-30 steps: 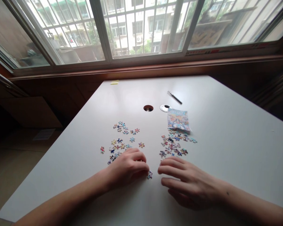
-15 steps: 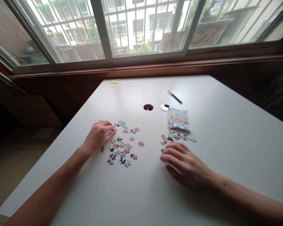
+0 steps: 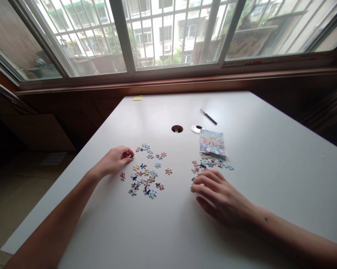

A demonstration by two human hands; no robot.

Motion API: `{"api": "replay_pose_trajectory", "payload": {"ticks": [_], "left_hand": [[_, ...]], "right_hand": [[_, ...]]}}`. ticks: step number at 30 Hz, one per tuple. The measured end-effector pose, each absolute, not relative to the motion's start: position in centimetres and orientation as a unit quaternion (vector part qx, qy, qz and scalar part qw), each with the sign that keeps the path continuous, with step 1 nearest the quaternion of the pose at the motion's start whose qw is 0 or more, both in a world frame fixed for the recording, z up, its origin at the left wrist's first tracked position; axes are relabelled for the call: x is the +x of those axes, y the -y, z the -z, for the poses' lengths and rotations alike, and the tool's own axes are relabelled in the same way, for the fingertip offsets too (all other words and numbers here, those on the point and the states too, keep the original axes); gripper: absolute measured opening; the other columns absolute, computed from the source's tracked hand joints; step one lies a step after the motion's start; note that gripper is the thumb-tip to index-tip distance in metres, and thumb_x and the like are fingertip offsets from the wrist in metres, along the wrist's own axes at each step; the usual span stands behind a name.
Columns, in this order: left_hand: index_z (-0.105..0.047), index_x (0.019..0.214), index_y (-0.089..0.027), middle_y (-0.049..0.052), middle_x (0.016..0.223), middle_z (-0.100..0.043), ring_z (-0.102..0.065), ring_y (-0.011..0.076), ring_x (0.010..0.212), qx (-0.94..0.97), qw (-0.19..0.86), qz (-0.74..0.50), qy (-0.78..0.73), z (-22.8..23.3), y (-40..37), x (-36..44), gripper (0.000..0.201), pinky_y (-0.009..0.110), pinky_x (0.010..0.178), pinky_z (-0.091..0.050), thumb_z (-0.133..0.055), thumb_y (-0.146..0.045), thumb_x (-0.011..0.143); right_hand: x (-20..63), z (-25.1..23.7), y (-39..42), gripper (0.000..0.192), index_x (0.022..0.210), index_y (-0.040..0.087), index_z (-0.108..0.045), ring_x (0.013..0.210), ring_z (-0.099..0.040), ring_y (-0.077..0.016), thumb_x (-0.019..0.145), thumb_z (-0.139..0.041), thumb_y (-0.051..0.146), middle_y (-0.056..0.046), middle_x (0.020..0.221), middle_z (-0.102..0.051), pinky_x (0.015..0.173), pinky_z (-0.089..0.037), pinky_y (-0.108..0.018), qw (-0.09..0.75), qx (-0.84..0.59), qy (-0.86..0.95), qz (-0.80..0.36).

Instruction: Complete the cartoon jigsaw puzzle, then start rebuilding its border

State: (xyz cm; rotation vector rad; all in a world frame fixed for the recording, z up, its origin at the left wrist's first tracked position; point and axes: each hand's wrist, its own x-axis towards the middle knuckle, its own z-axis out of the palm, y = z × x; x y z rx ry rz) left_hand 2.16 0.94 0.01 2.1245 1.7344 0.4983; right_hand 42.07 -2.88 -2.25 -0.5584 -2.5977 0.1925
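One piece (image 3: pixel 131 157), left hand (image 3: pixel 115 160) fingers clamped on it, just beside left pile (image 3: pixel 146 172) on worktop (image 3: pixel 162 228). Right hand (image 3: pixel 218 194): fingers loosely apart by right pile (image 3: pixel 210 163). From here piece looks light, stiff; tabs probably bend easily, so pinch edges.

Left hand (image 3: pixel 113 162) and right hand (image 3: pixel 224 196) are bare; a small dark spot (image 3: pixel 266 219) marks the right forearm (image 3: pixel 293 232).

In front of me, my white desk (image 3: pixel 168 235) carries loose jigsaw pieces (image 3: pixel 146 172) in two groups, a printed packet (image 3: pixel 212 142) by the right one, a round grommet cap (image 3: pixel 195 129), a pen (image 3: pixel 209 117) and a yellow sticky note (image 3: pixel 137 98).
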Motion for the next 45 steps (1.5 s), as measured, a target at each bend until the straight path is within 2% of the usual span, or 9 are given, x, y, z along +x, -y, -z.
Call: {"api": "replay_pose_trajectory", "payload": {"ticks": [4,9,13,21,26,32,35,38,45], "left_hand": [[-0.07,0.092,-0.021,0.004,0.091,-0.073,-0.067,0.0181,0.083,0.76,0.207,-0.197,-0.584,-1.4,-0.1,3.9,0.017,0.03,0.073,-0.055,-0.058,-0.032,0.089],[-0.072,0.096,-0.021,0.005,0.092,-0.074,-0.067,0.0144,0.082,0.834,0.328,-0.233,-0.379,-1.0,3.9,10.9,0.016,0.027,0.074,-0.054,-0.057,-0.025,0.096],[-0.071,0.096,-0.023,0.004,0.097,-0.073,-0.063,0.0168,0.091,0.92,0.181,-0.217,-0.27,0.7,6.4,15.1,0.016,0.032,0.083,-0.05,-0.056,-0.02,0.097],[-0.068,0.099,-0.022,0.006,0.101,-0.07,-0.059,0.0205,0.099,0.876,0.034,-0.259,-0.406,0.9,3.8,11.8,0.022,0.037,0.087,-0.046,-0.049,-0.011,0.096],[-0.067,0.11,-0.025,0.002,0.122,-0.069,-0.053,0.0258,0.121,0.851,-0.019,-0.187,-0.491,1.1,1.6,8.6,0.028,0.046,0.101,-0.038,-0.05,-0.01,0.094],[-0.066,0.081,-0.021,0.003,0.084,-0.073,-0.06,0.026,0.098,0.821,-0.068,-0.156,-0.545,0.5,1.0,7.3,0.022,0.048,0.095,-0.035,-0.049,-0.016,0.094],[-0.065,0.097,-0.022,0.004,0.106,-0.072,-0.056,0.0261,0.112,0.838,-0.039,-0.172,-0.517,0.6,1.2,7.9,0.022,0.045,0.099,-0.035,-0.046,-0.012,0.092],[-0.057,0.122,-0.025,0.003,0.136,-0.06,-0.044,0.0249,0.133,0.881,0.009,-0.151,-0.448,1.0,1.5,8.8,0.038,0.044,0.109,-0.027,-0.044,-0.008,0.091],[-0.059,0.117,-0.025,0.004,0.122,-0.067,-0.05,0.0243,0.125,0.866,0.005,-0.161,-0.473,1.1,1.5,9.9,0.027,0.045,0.111,-0.021,-0.042,-0.019,0.097]], "right_hand": [[42.1,2.3,2.9,0.019,0.106,0.019,-0.056,0.098,-0.054,-0.0239,0.089,-0.052,0.014,-0.008,0.097,-0.061,0.091,-0.041,-0.044,0.239,-0.203,0.947,-0.073],[41.9,2.2,3.1,0.016,0.103,0.019,-0.056,0.096,-0.054,-0.0233,0.087,-0.054,0.014,-0.008,0.096,-0.061,0.091,-0.041,-0.044,0.258,-0.175,0.946,-0.086],[41.8,1.8,3.6,0.016,0.101,0.019,-0.056,0.097,-0.056,-0.0232,0.087,-0.056,0.015,-0.008,0.096,-0.064,0.09,-0.043,-0.042,0.251,-0.133,0.953,-0.104],[41.3,-0.2,4.3,0.033,0.121,0.019,-0.058,0.134,-0.046,-0.0254,0.091,-0.056,0.032,-0.01,0.132,-0.062,0.109,-0.036,-0.043,0.114,-0.05,0.983,-0.133],[41.6,1.1,4.1,0.025,0.114,0.018,-0.057,0.123,-0.051,-0.0278,0.091,-0.055,0.024,-0.01,0.123,-0.065,0.107,-0.034,-0.046,0.172,-0.121,0.972,-0.106],[41.8,2.1,3.3,0.019,0.107,0.018,-0.055,0.107,-0.054,-0.0269,0.088,-0.054,0.016,-0.01,0.106,-0.066,0.098,-0.038,-0.048,0.233,-0.2,0.95,-0.063],[41.7,2.1,3.3,0.018,0.107,0.018,-0.055,0.106,-0.053,-0.0269,0.089,-0.055,0.016,-0.01,0.105,-0.065,0.097,-0.039,-0.048,0.229,-0.206,0.949,-0.063],[41.7,2.1,3.3,0.018,0.107,0.018,-0.055,0.106,-0.053,-0.0266,0.089,-0.055,0.016,-0.01,0.105,-0.064,0.097,-0.039,-0.047,0.228,-0.208,0.949,-0.064],[41.7,2.2,3.3,0.018,0.107,0.019,-0.056,0.106,-0.053,-0.0265,0.089,-0.054,0.017,-0.01,0.105,-0.064,0.096,-0.04,-0.047,0.225,-0.208,0.95,-0.064]]}}
